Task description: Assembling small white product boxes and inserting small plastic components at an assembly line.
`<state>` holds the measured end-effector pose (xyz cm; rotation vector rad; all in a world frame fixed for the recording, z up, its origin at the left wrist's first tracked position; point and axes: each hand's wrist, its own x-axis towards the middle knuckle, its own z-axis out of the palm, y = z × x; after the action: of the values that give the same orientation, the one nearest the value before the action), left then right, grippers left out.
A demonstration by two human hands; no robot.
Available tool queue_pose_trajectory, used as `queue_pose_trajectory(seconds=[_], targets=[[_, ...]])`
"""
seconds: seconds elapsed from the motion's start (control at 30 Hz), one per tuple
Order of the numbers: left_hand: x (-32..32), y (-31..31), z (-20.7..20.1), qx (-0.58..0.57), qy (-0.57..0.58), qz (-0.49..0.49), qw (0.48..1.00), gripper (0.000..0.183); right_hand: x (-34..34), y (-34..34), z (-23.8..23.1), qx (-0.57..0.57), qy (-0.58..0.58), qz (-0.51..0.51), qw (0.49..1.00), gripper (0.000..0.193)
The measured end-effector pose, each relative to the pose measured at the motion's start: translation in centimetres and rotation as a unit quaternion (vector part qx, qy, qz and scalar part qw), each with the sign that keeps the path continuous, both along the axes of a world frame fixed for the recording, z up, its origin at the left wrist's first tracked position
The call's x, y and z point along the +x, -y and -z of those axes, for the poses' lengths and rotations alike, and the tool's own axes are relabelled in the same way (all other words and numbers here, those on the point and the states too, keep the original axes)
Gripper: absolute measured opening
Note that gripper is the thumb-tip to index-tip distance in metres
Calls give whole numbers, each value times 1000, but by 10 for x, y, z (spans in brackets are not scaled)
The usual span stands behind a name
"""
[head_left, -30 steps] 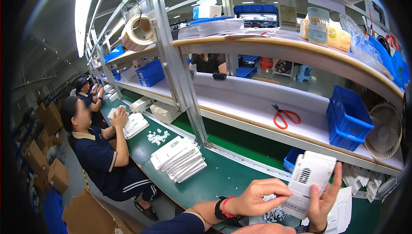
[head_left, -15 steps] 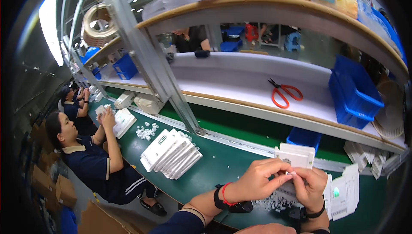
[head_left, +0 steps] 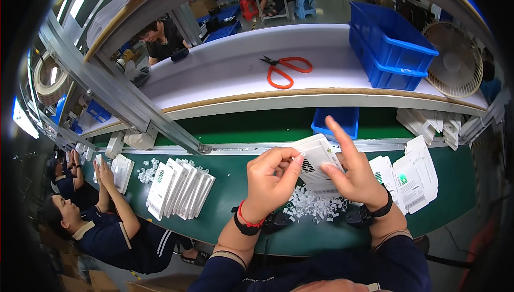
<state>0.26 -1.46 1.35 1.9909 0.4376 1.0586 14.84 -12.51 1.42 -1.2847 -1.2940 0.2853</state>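
Observation:
My left hand (head_left: 273, 177) is closed, its thumb and index tips pinched together at the left edge of a white printed flat box (head_left: 317, 177). Anything small inside that pinch is too hard to make out. Opposite it, my right hand (head_left: 356, 179) is open, with the index finger stretched up and the thumb spread over the box's right side. More flat boxes stand behind the front one. Below both hands lies a loose pile of small clear plastic pieces (head_left: 316, 208). Several printed white boxes (head_left: 415, 177) lie fanned out to the right of my right hand.
A stack of white boxes (head_left: 179, 190) and clear pieces (head_left: 147, 171) lie to the left on the green table (head_left: 235, 185). Beyond are a blue bin (head_left: 342, 120) and a shelf with red-handled scissors (head_left: 286, 70), stacked blue crates (head_left: 391, 51) and a fan (head_left: 452, 61). A co-worker (head_left: 101, 233) sits at left.
The view has swung, so the bench sits further left and higher. My hands, fingertips together before, have parted; my right index finger now points up.

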Motion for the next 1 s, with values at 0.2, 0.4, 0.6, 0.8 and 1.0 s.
queue_pose_trajectory(seconds=[0.2,0.4,0.6,0.8,1.0], targets=[[5,-3,18,-67,36,-3,997,9,10,5,6,-130,-16,-139,982,46],[9,-4,20,-125,100,3,987,6,1,0,11,-40,-33,-136,989,47],[17,4,21,33,118,-102,987,4,-9,-1,9,-34,33,-103,994,52],[17,16,25,-232,179,23,956,3,-17,1,4,49,196,-30,979,58],[17,17,21,-104,142,23,984,3,-13,15,-10,37,125,-68,989,37]])
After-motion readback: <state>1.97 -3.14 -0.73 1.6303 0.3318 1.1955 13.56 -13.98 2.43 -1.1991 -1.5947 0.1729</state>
